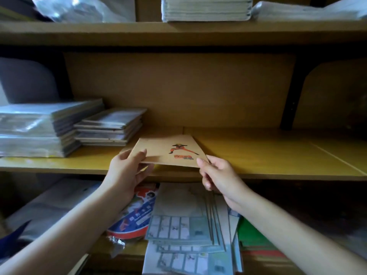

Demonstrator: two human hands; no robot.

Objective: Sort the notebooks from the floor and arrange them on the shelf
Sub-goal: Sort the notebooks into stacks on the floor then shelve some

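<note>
A tan notebook [168,150] with an orange cartoon figure on its cover lies flat over the front of the middle wooden shelf [258,153]. My left hand [127,168] pinches its near left corner, thumb on top and fingers underneath. My right hand [217,173] pinches the near right corner. Below the shelf edge, several notebooks [182,221] with pale green label grids lie in a loose pile.
Two stacks of plastic-wrapped notebooks [39,128] [111,127] fill the shelf's left part. The upper shelf holds a thick white stack [206,8] and plastic bags [83,8]. A red and blue packet [137,213] and green books [256,235] lie below.
</note>
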